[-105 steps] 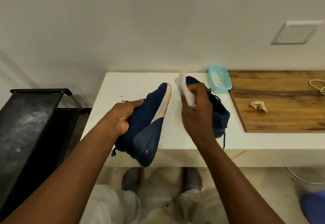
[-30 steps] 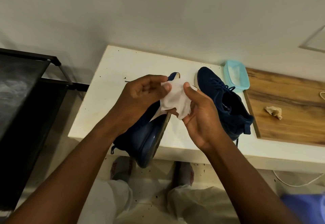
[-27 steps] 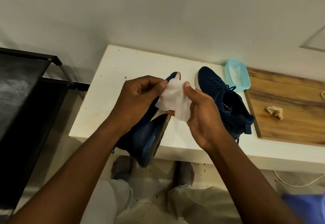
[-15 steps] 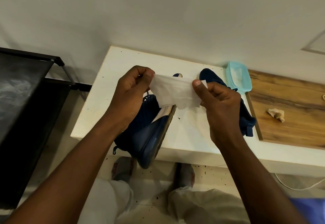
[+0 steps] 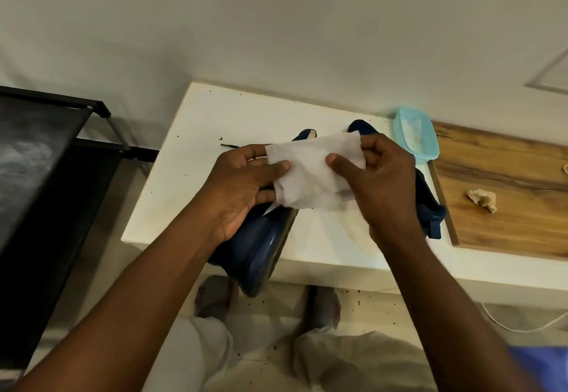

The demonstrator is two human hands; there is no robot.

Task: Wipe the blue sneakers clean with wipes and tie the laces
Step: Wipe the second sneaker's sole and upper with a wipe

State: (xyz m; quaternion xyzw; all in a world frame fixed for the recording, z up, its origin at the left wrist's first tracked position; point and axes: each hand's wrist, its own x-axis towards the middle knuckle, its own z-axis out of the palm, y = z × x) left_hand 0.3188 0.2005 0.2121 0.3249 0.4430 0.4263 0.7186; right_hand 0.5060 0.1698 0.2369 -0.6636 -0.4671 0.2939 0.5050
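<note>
Soft, even indoor light washes the pale wall [image 5: 276,22] and the white worktop [image 5: 215,121], while the black rack [image 5: 46,145] at left stays murky. A faint shadow pools under the right hand [image 5: 387,188], and a glossy streak glints on the near sneaker [image 5: 261,250] heel. Wide-angle distortion bows the worktop's edges, and the near corners smear into blur.

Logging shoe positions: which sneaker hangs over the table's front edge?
The sneaker under the left hand, tipped on its side, heel past the edge. The other sneaker, behind the right hand, lies fully on the table.
</note>
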